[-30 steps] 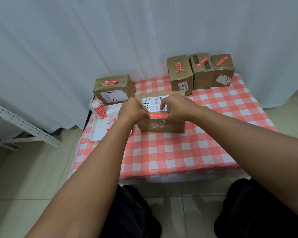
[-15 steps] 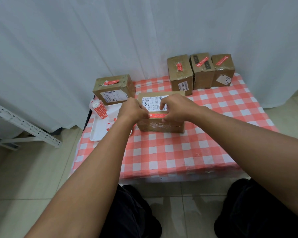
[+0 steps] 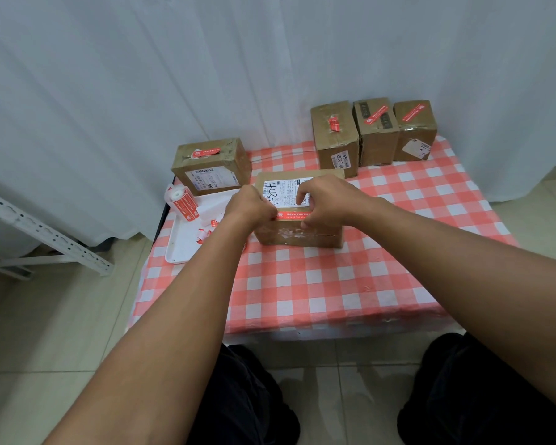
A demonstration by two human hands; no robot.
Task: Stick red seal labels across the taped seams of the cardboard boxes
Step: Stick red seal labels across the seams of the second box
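this is looking like a makeshift parcel-packing corner in a plain room, not a proper warehouse. a small table (image 3: 318, 284) is wearing a red-and-white checked cloth, with taped cardboard boxes (image 3: 373, 133) bearing shipping labels lining up along its far edge. a white tray (image 3: 180, 248) at the left edge is holding a roll of red seal labels (image 3: 182, 203). white curtains (image 3: 206, 75) are hanging behind, pale floor tiles (image 3: 61, 316) are showing below, and a slotted metal rack (image 3: 29, 226) is standing at the left.

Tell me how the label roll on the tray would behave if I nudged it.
The label roll lies on its side on the white tray, so a nudge across its axis would probably roll it. It looks like paper on a hollow core, so likely light. The tray's raised rim might stop it.
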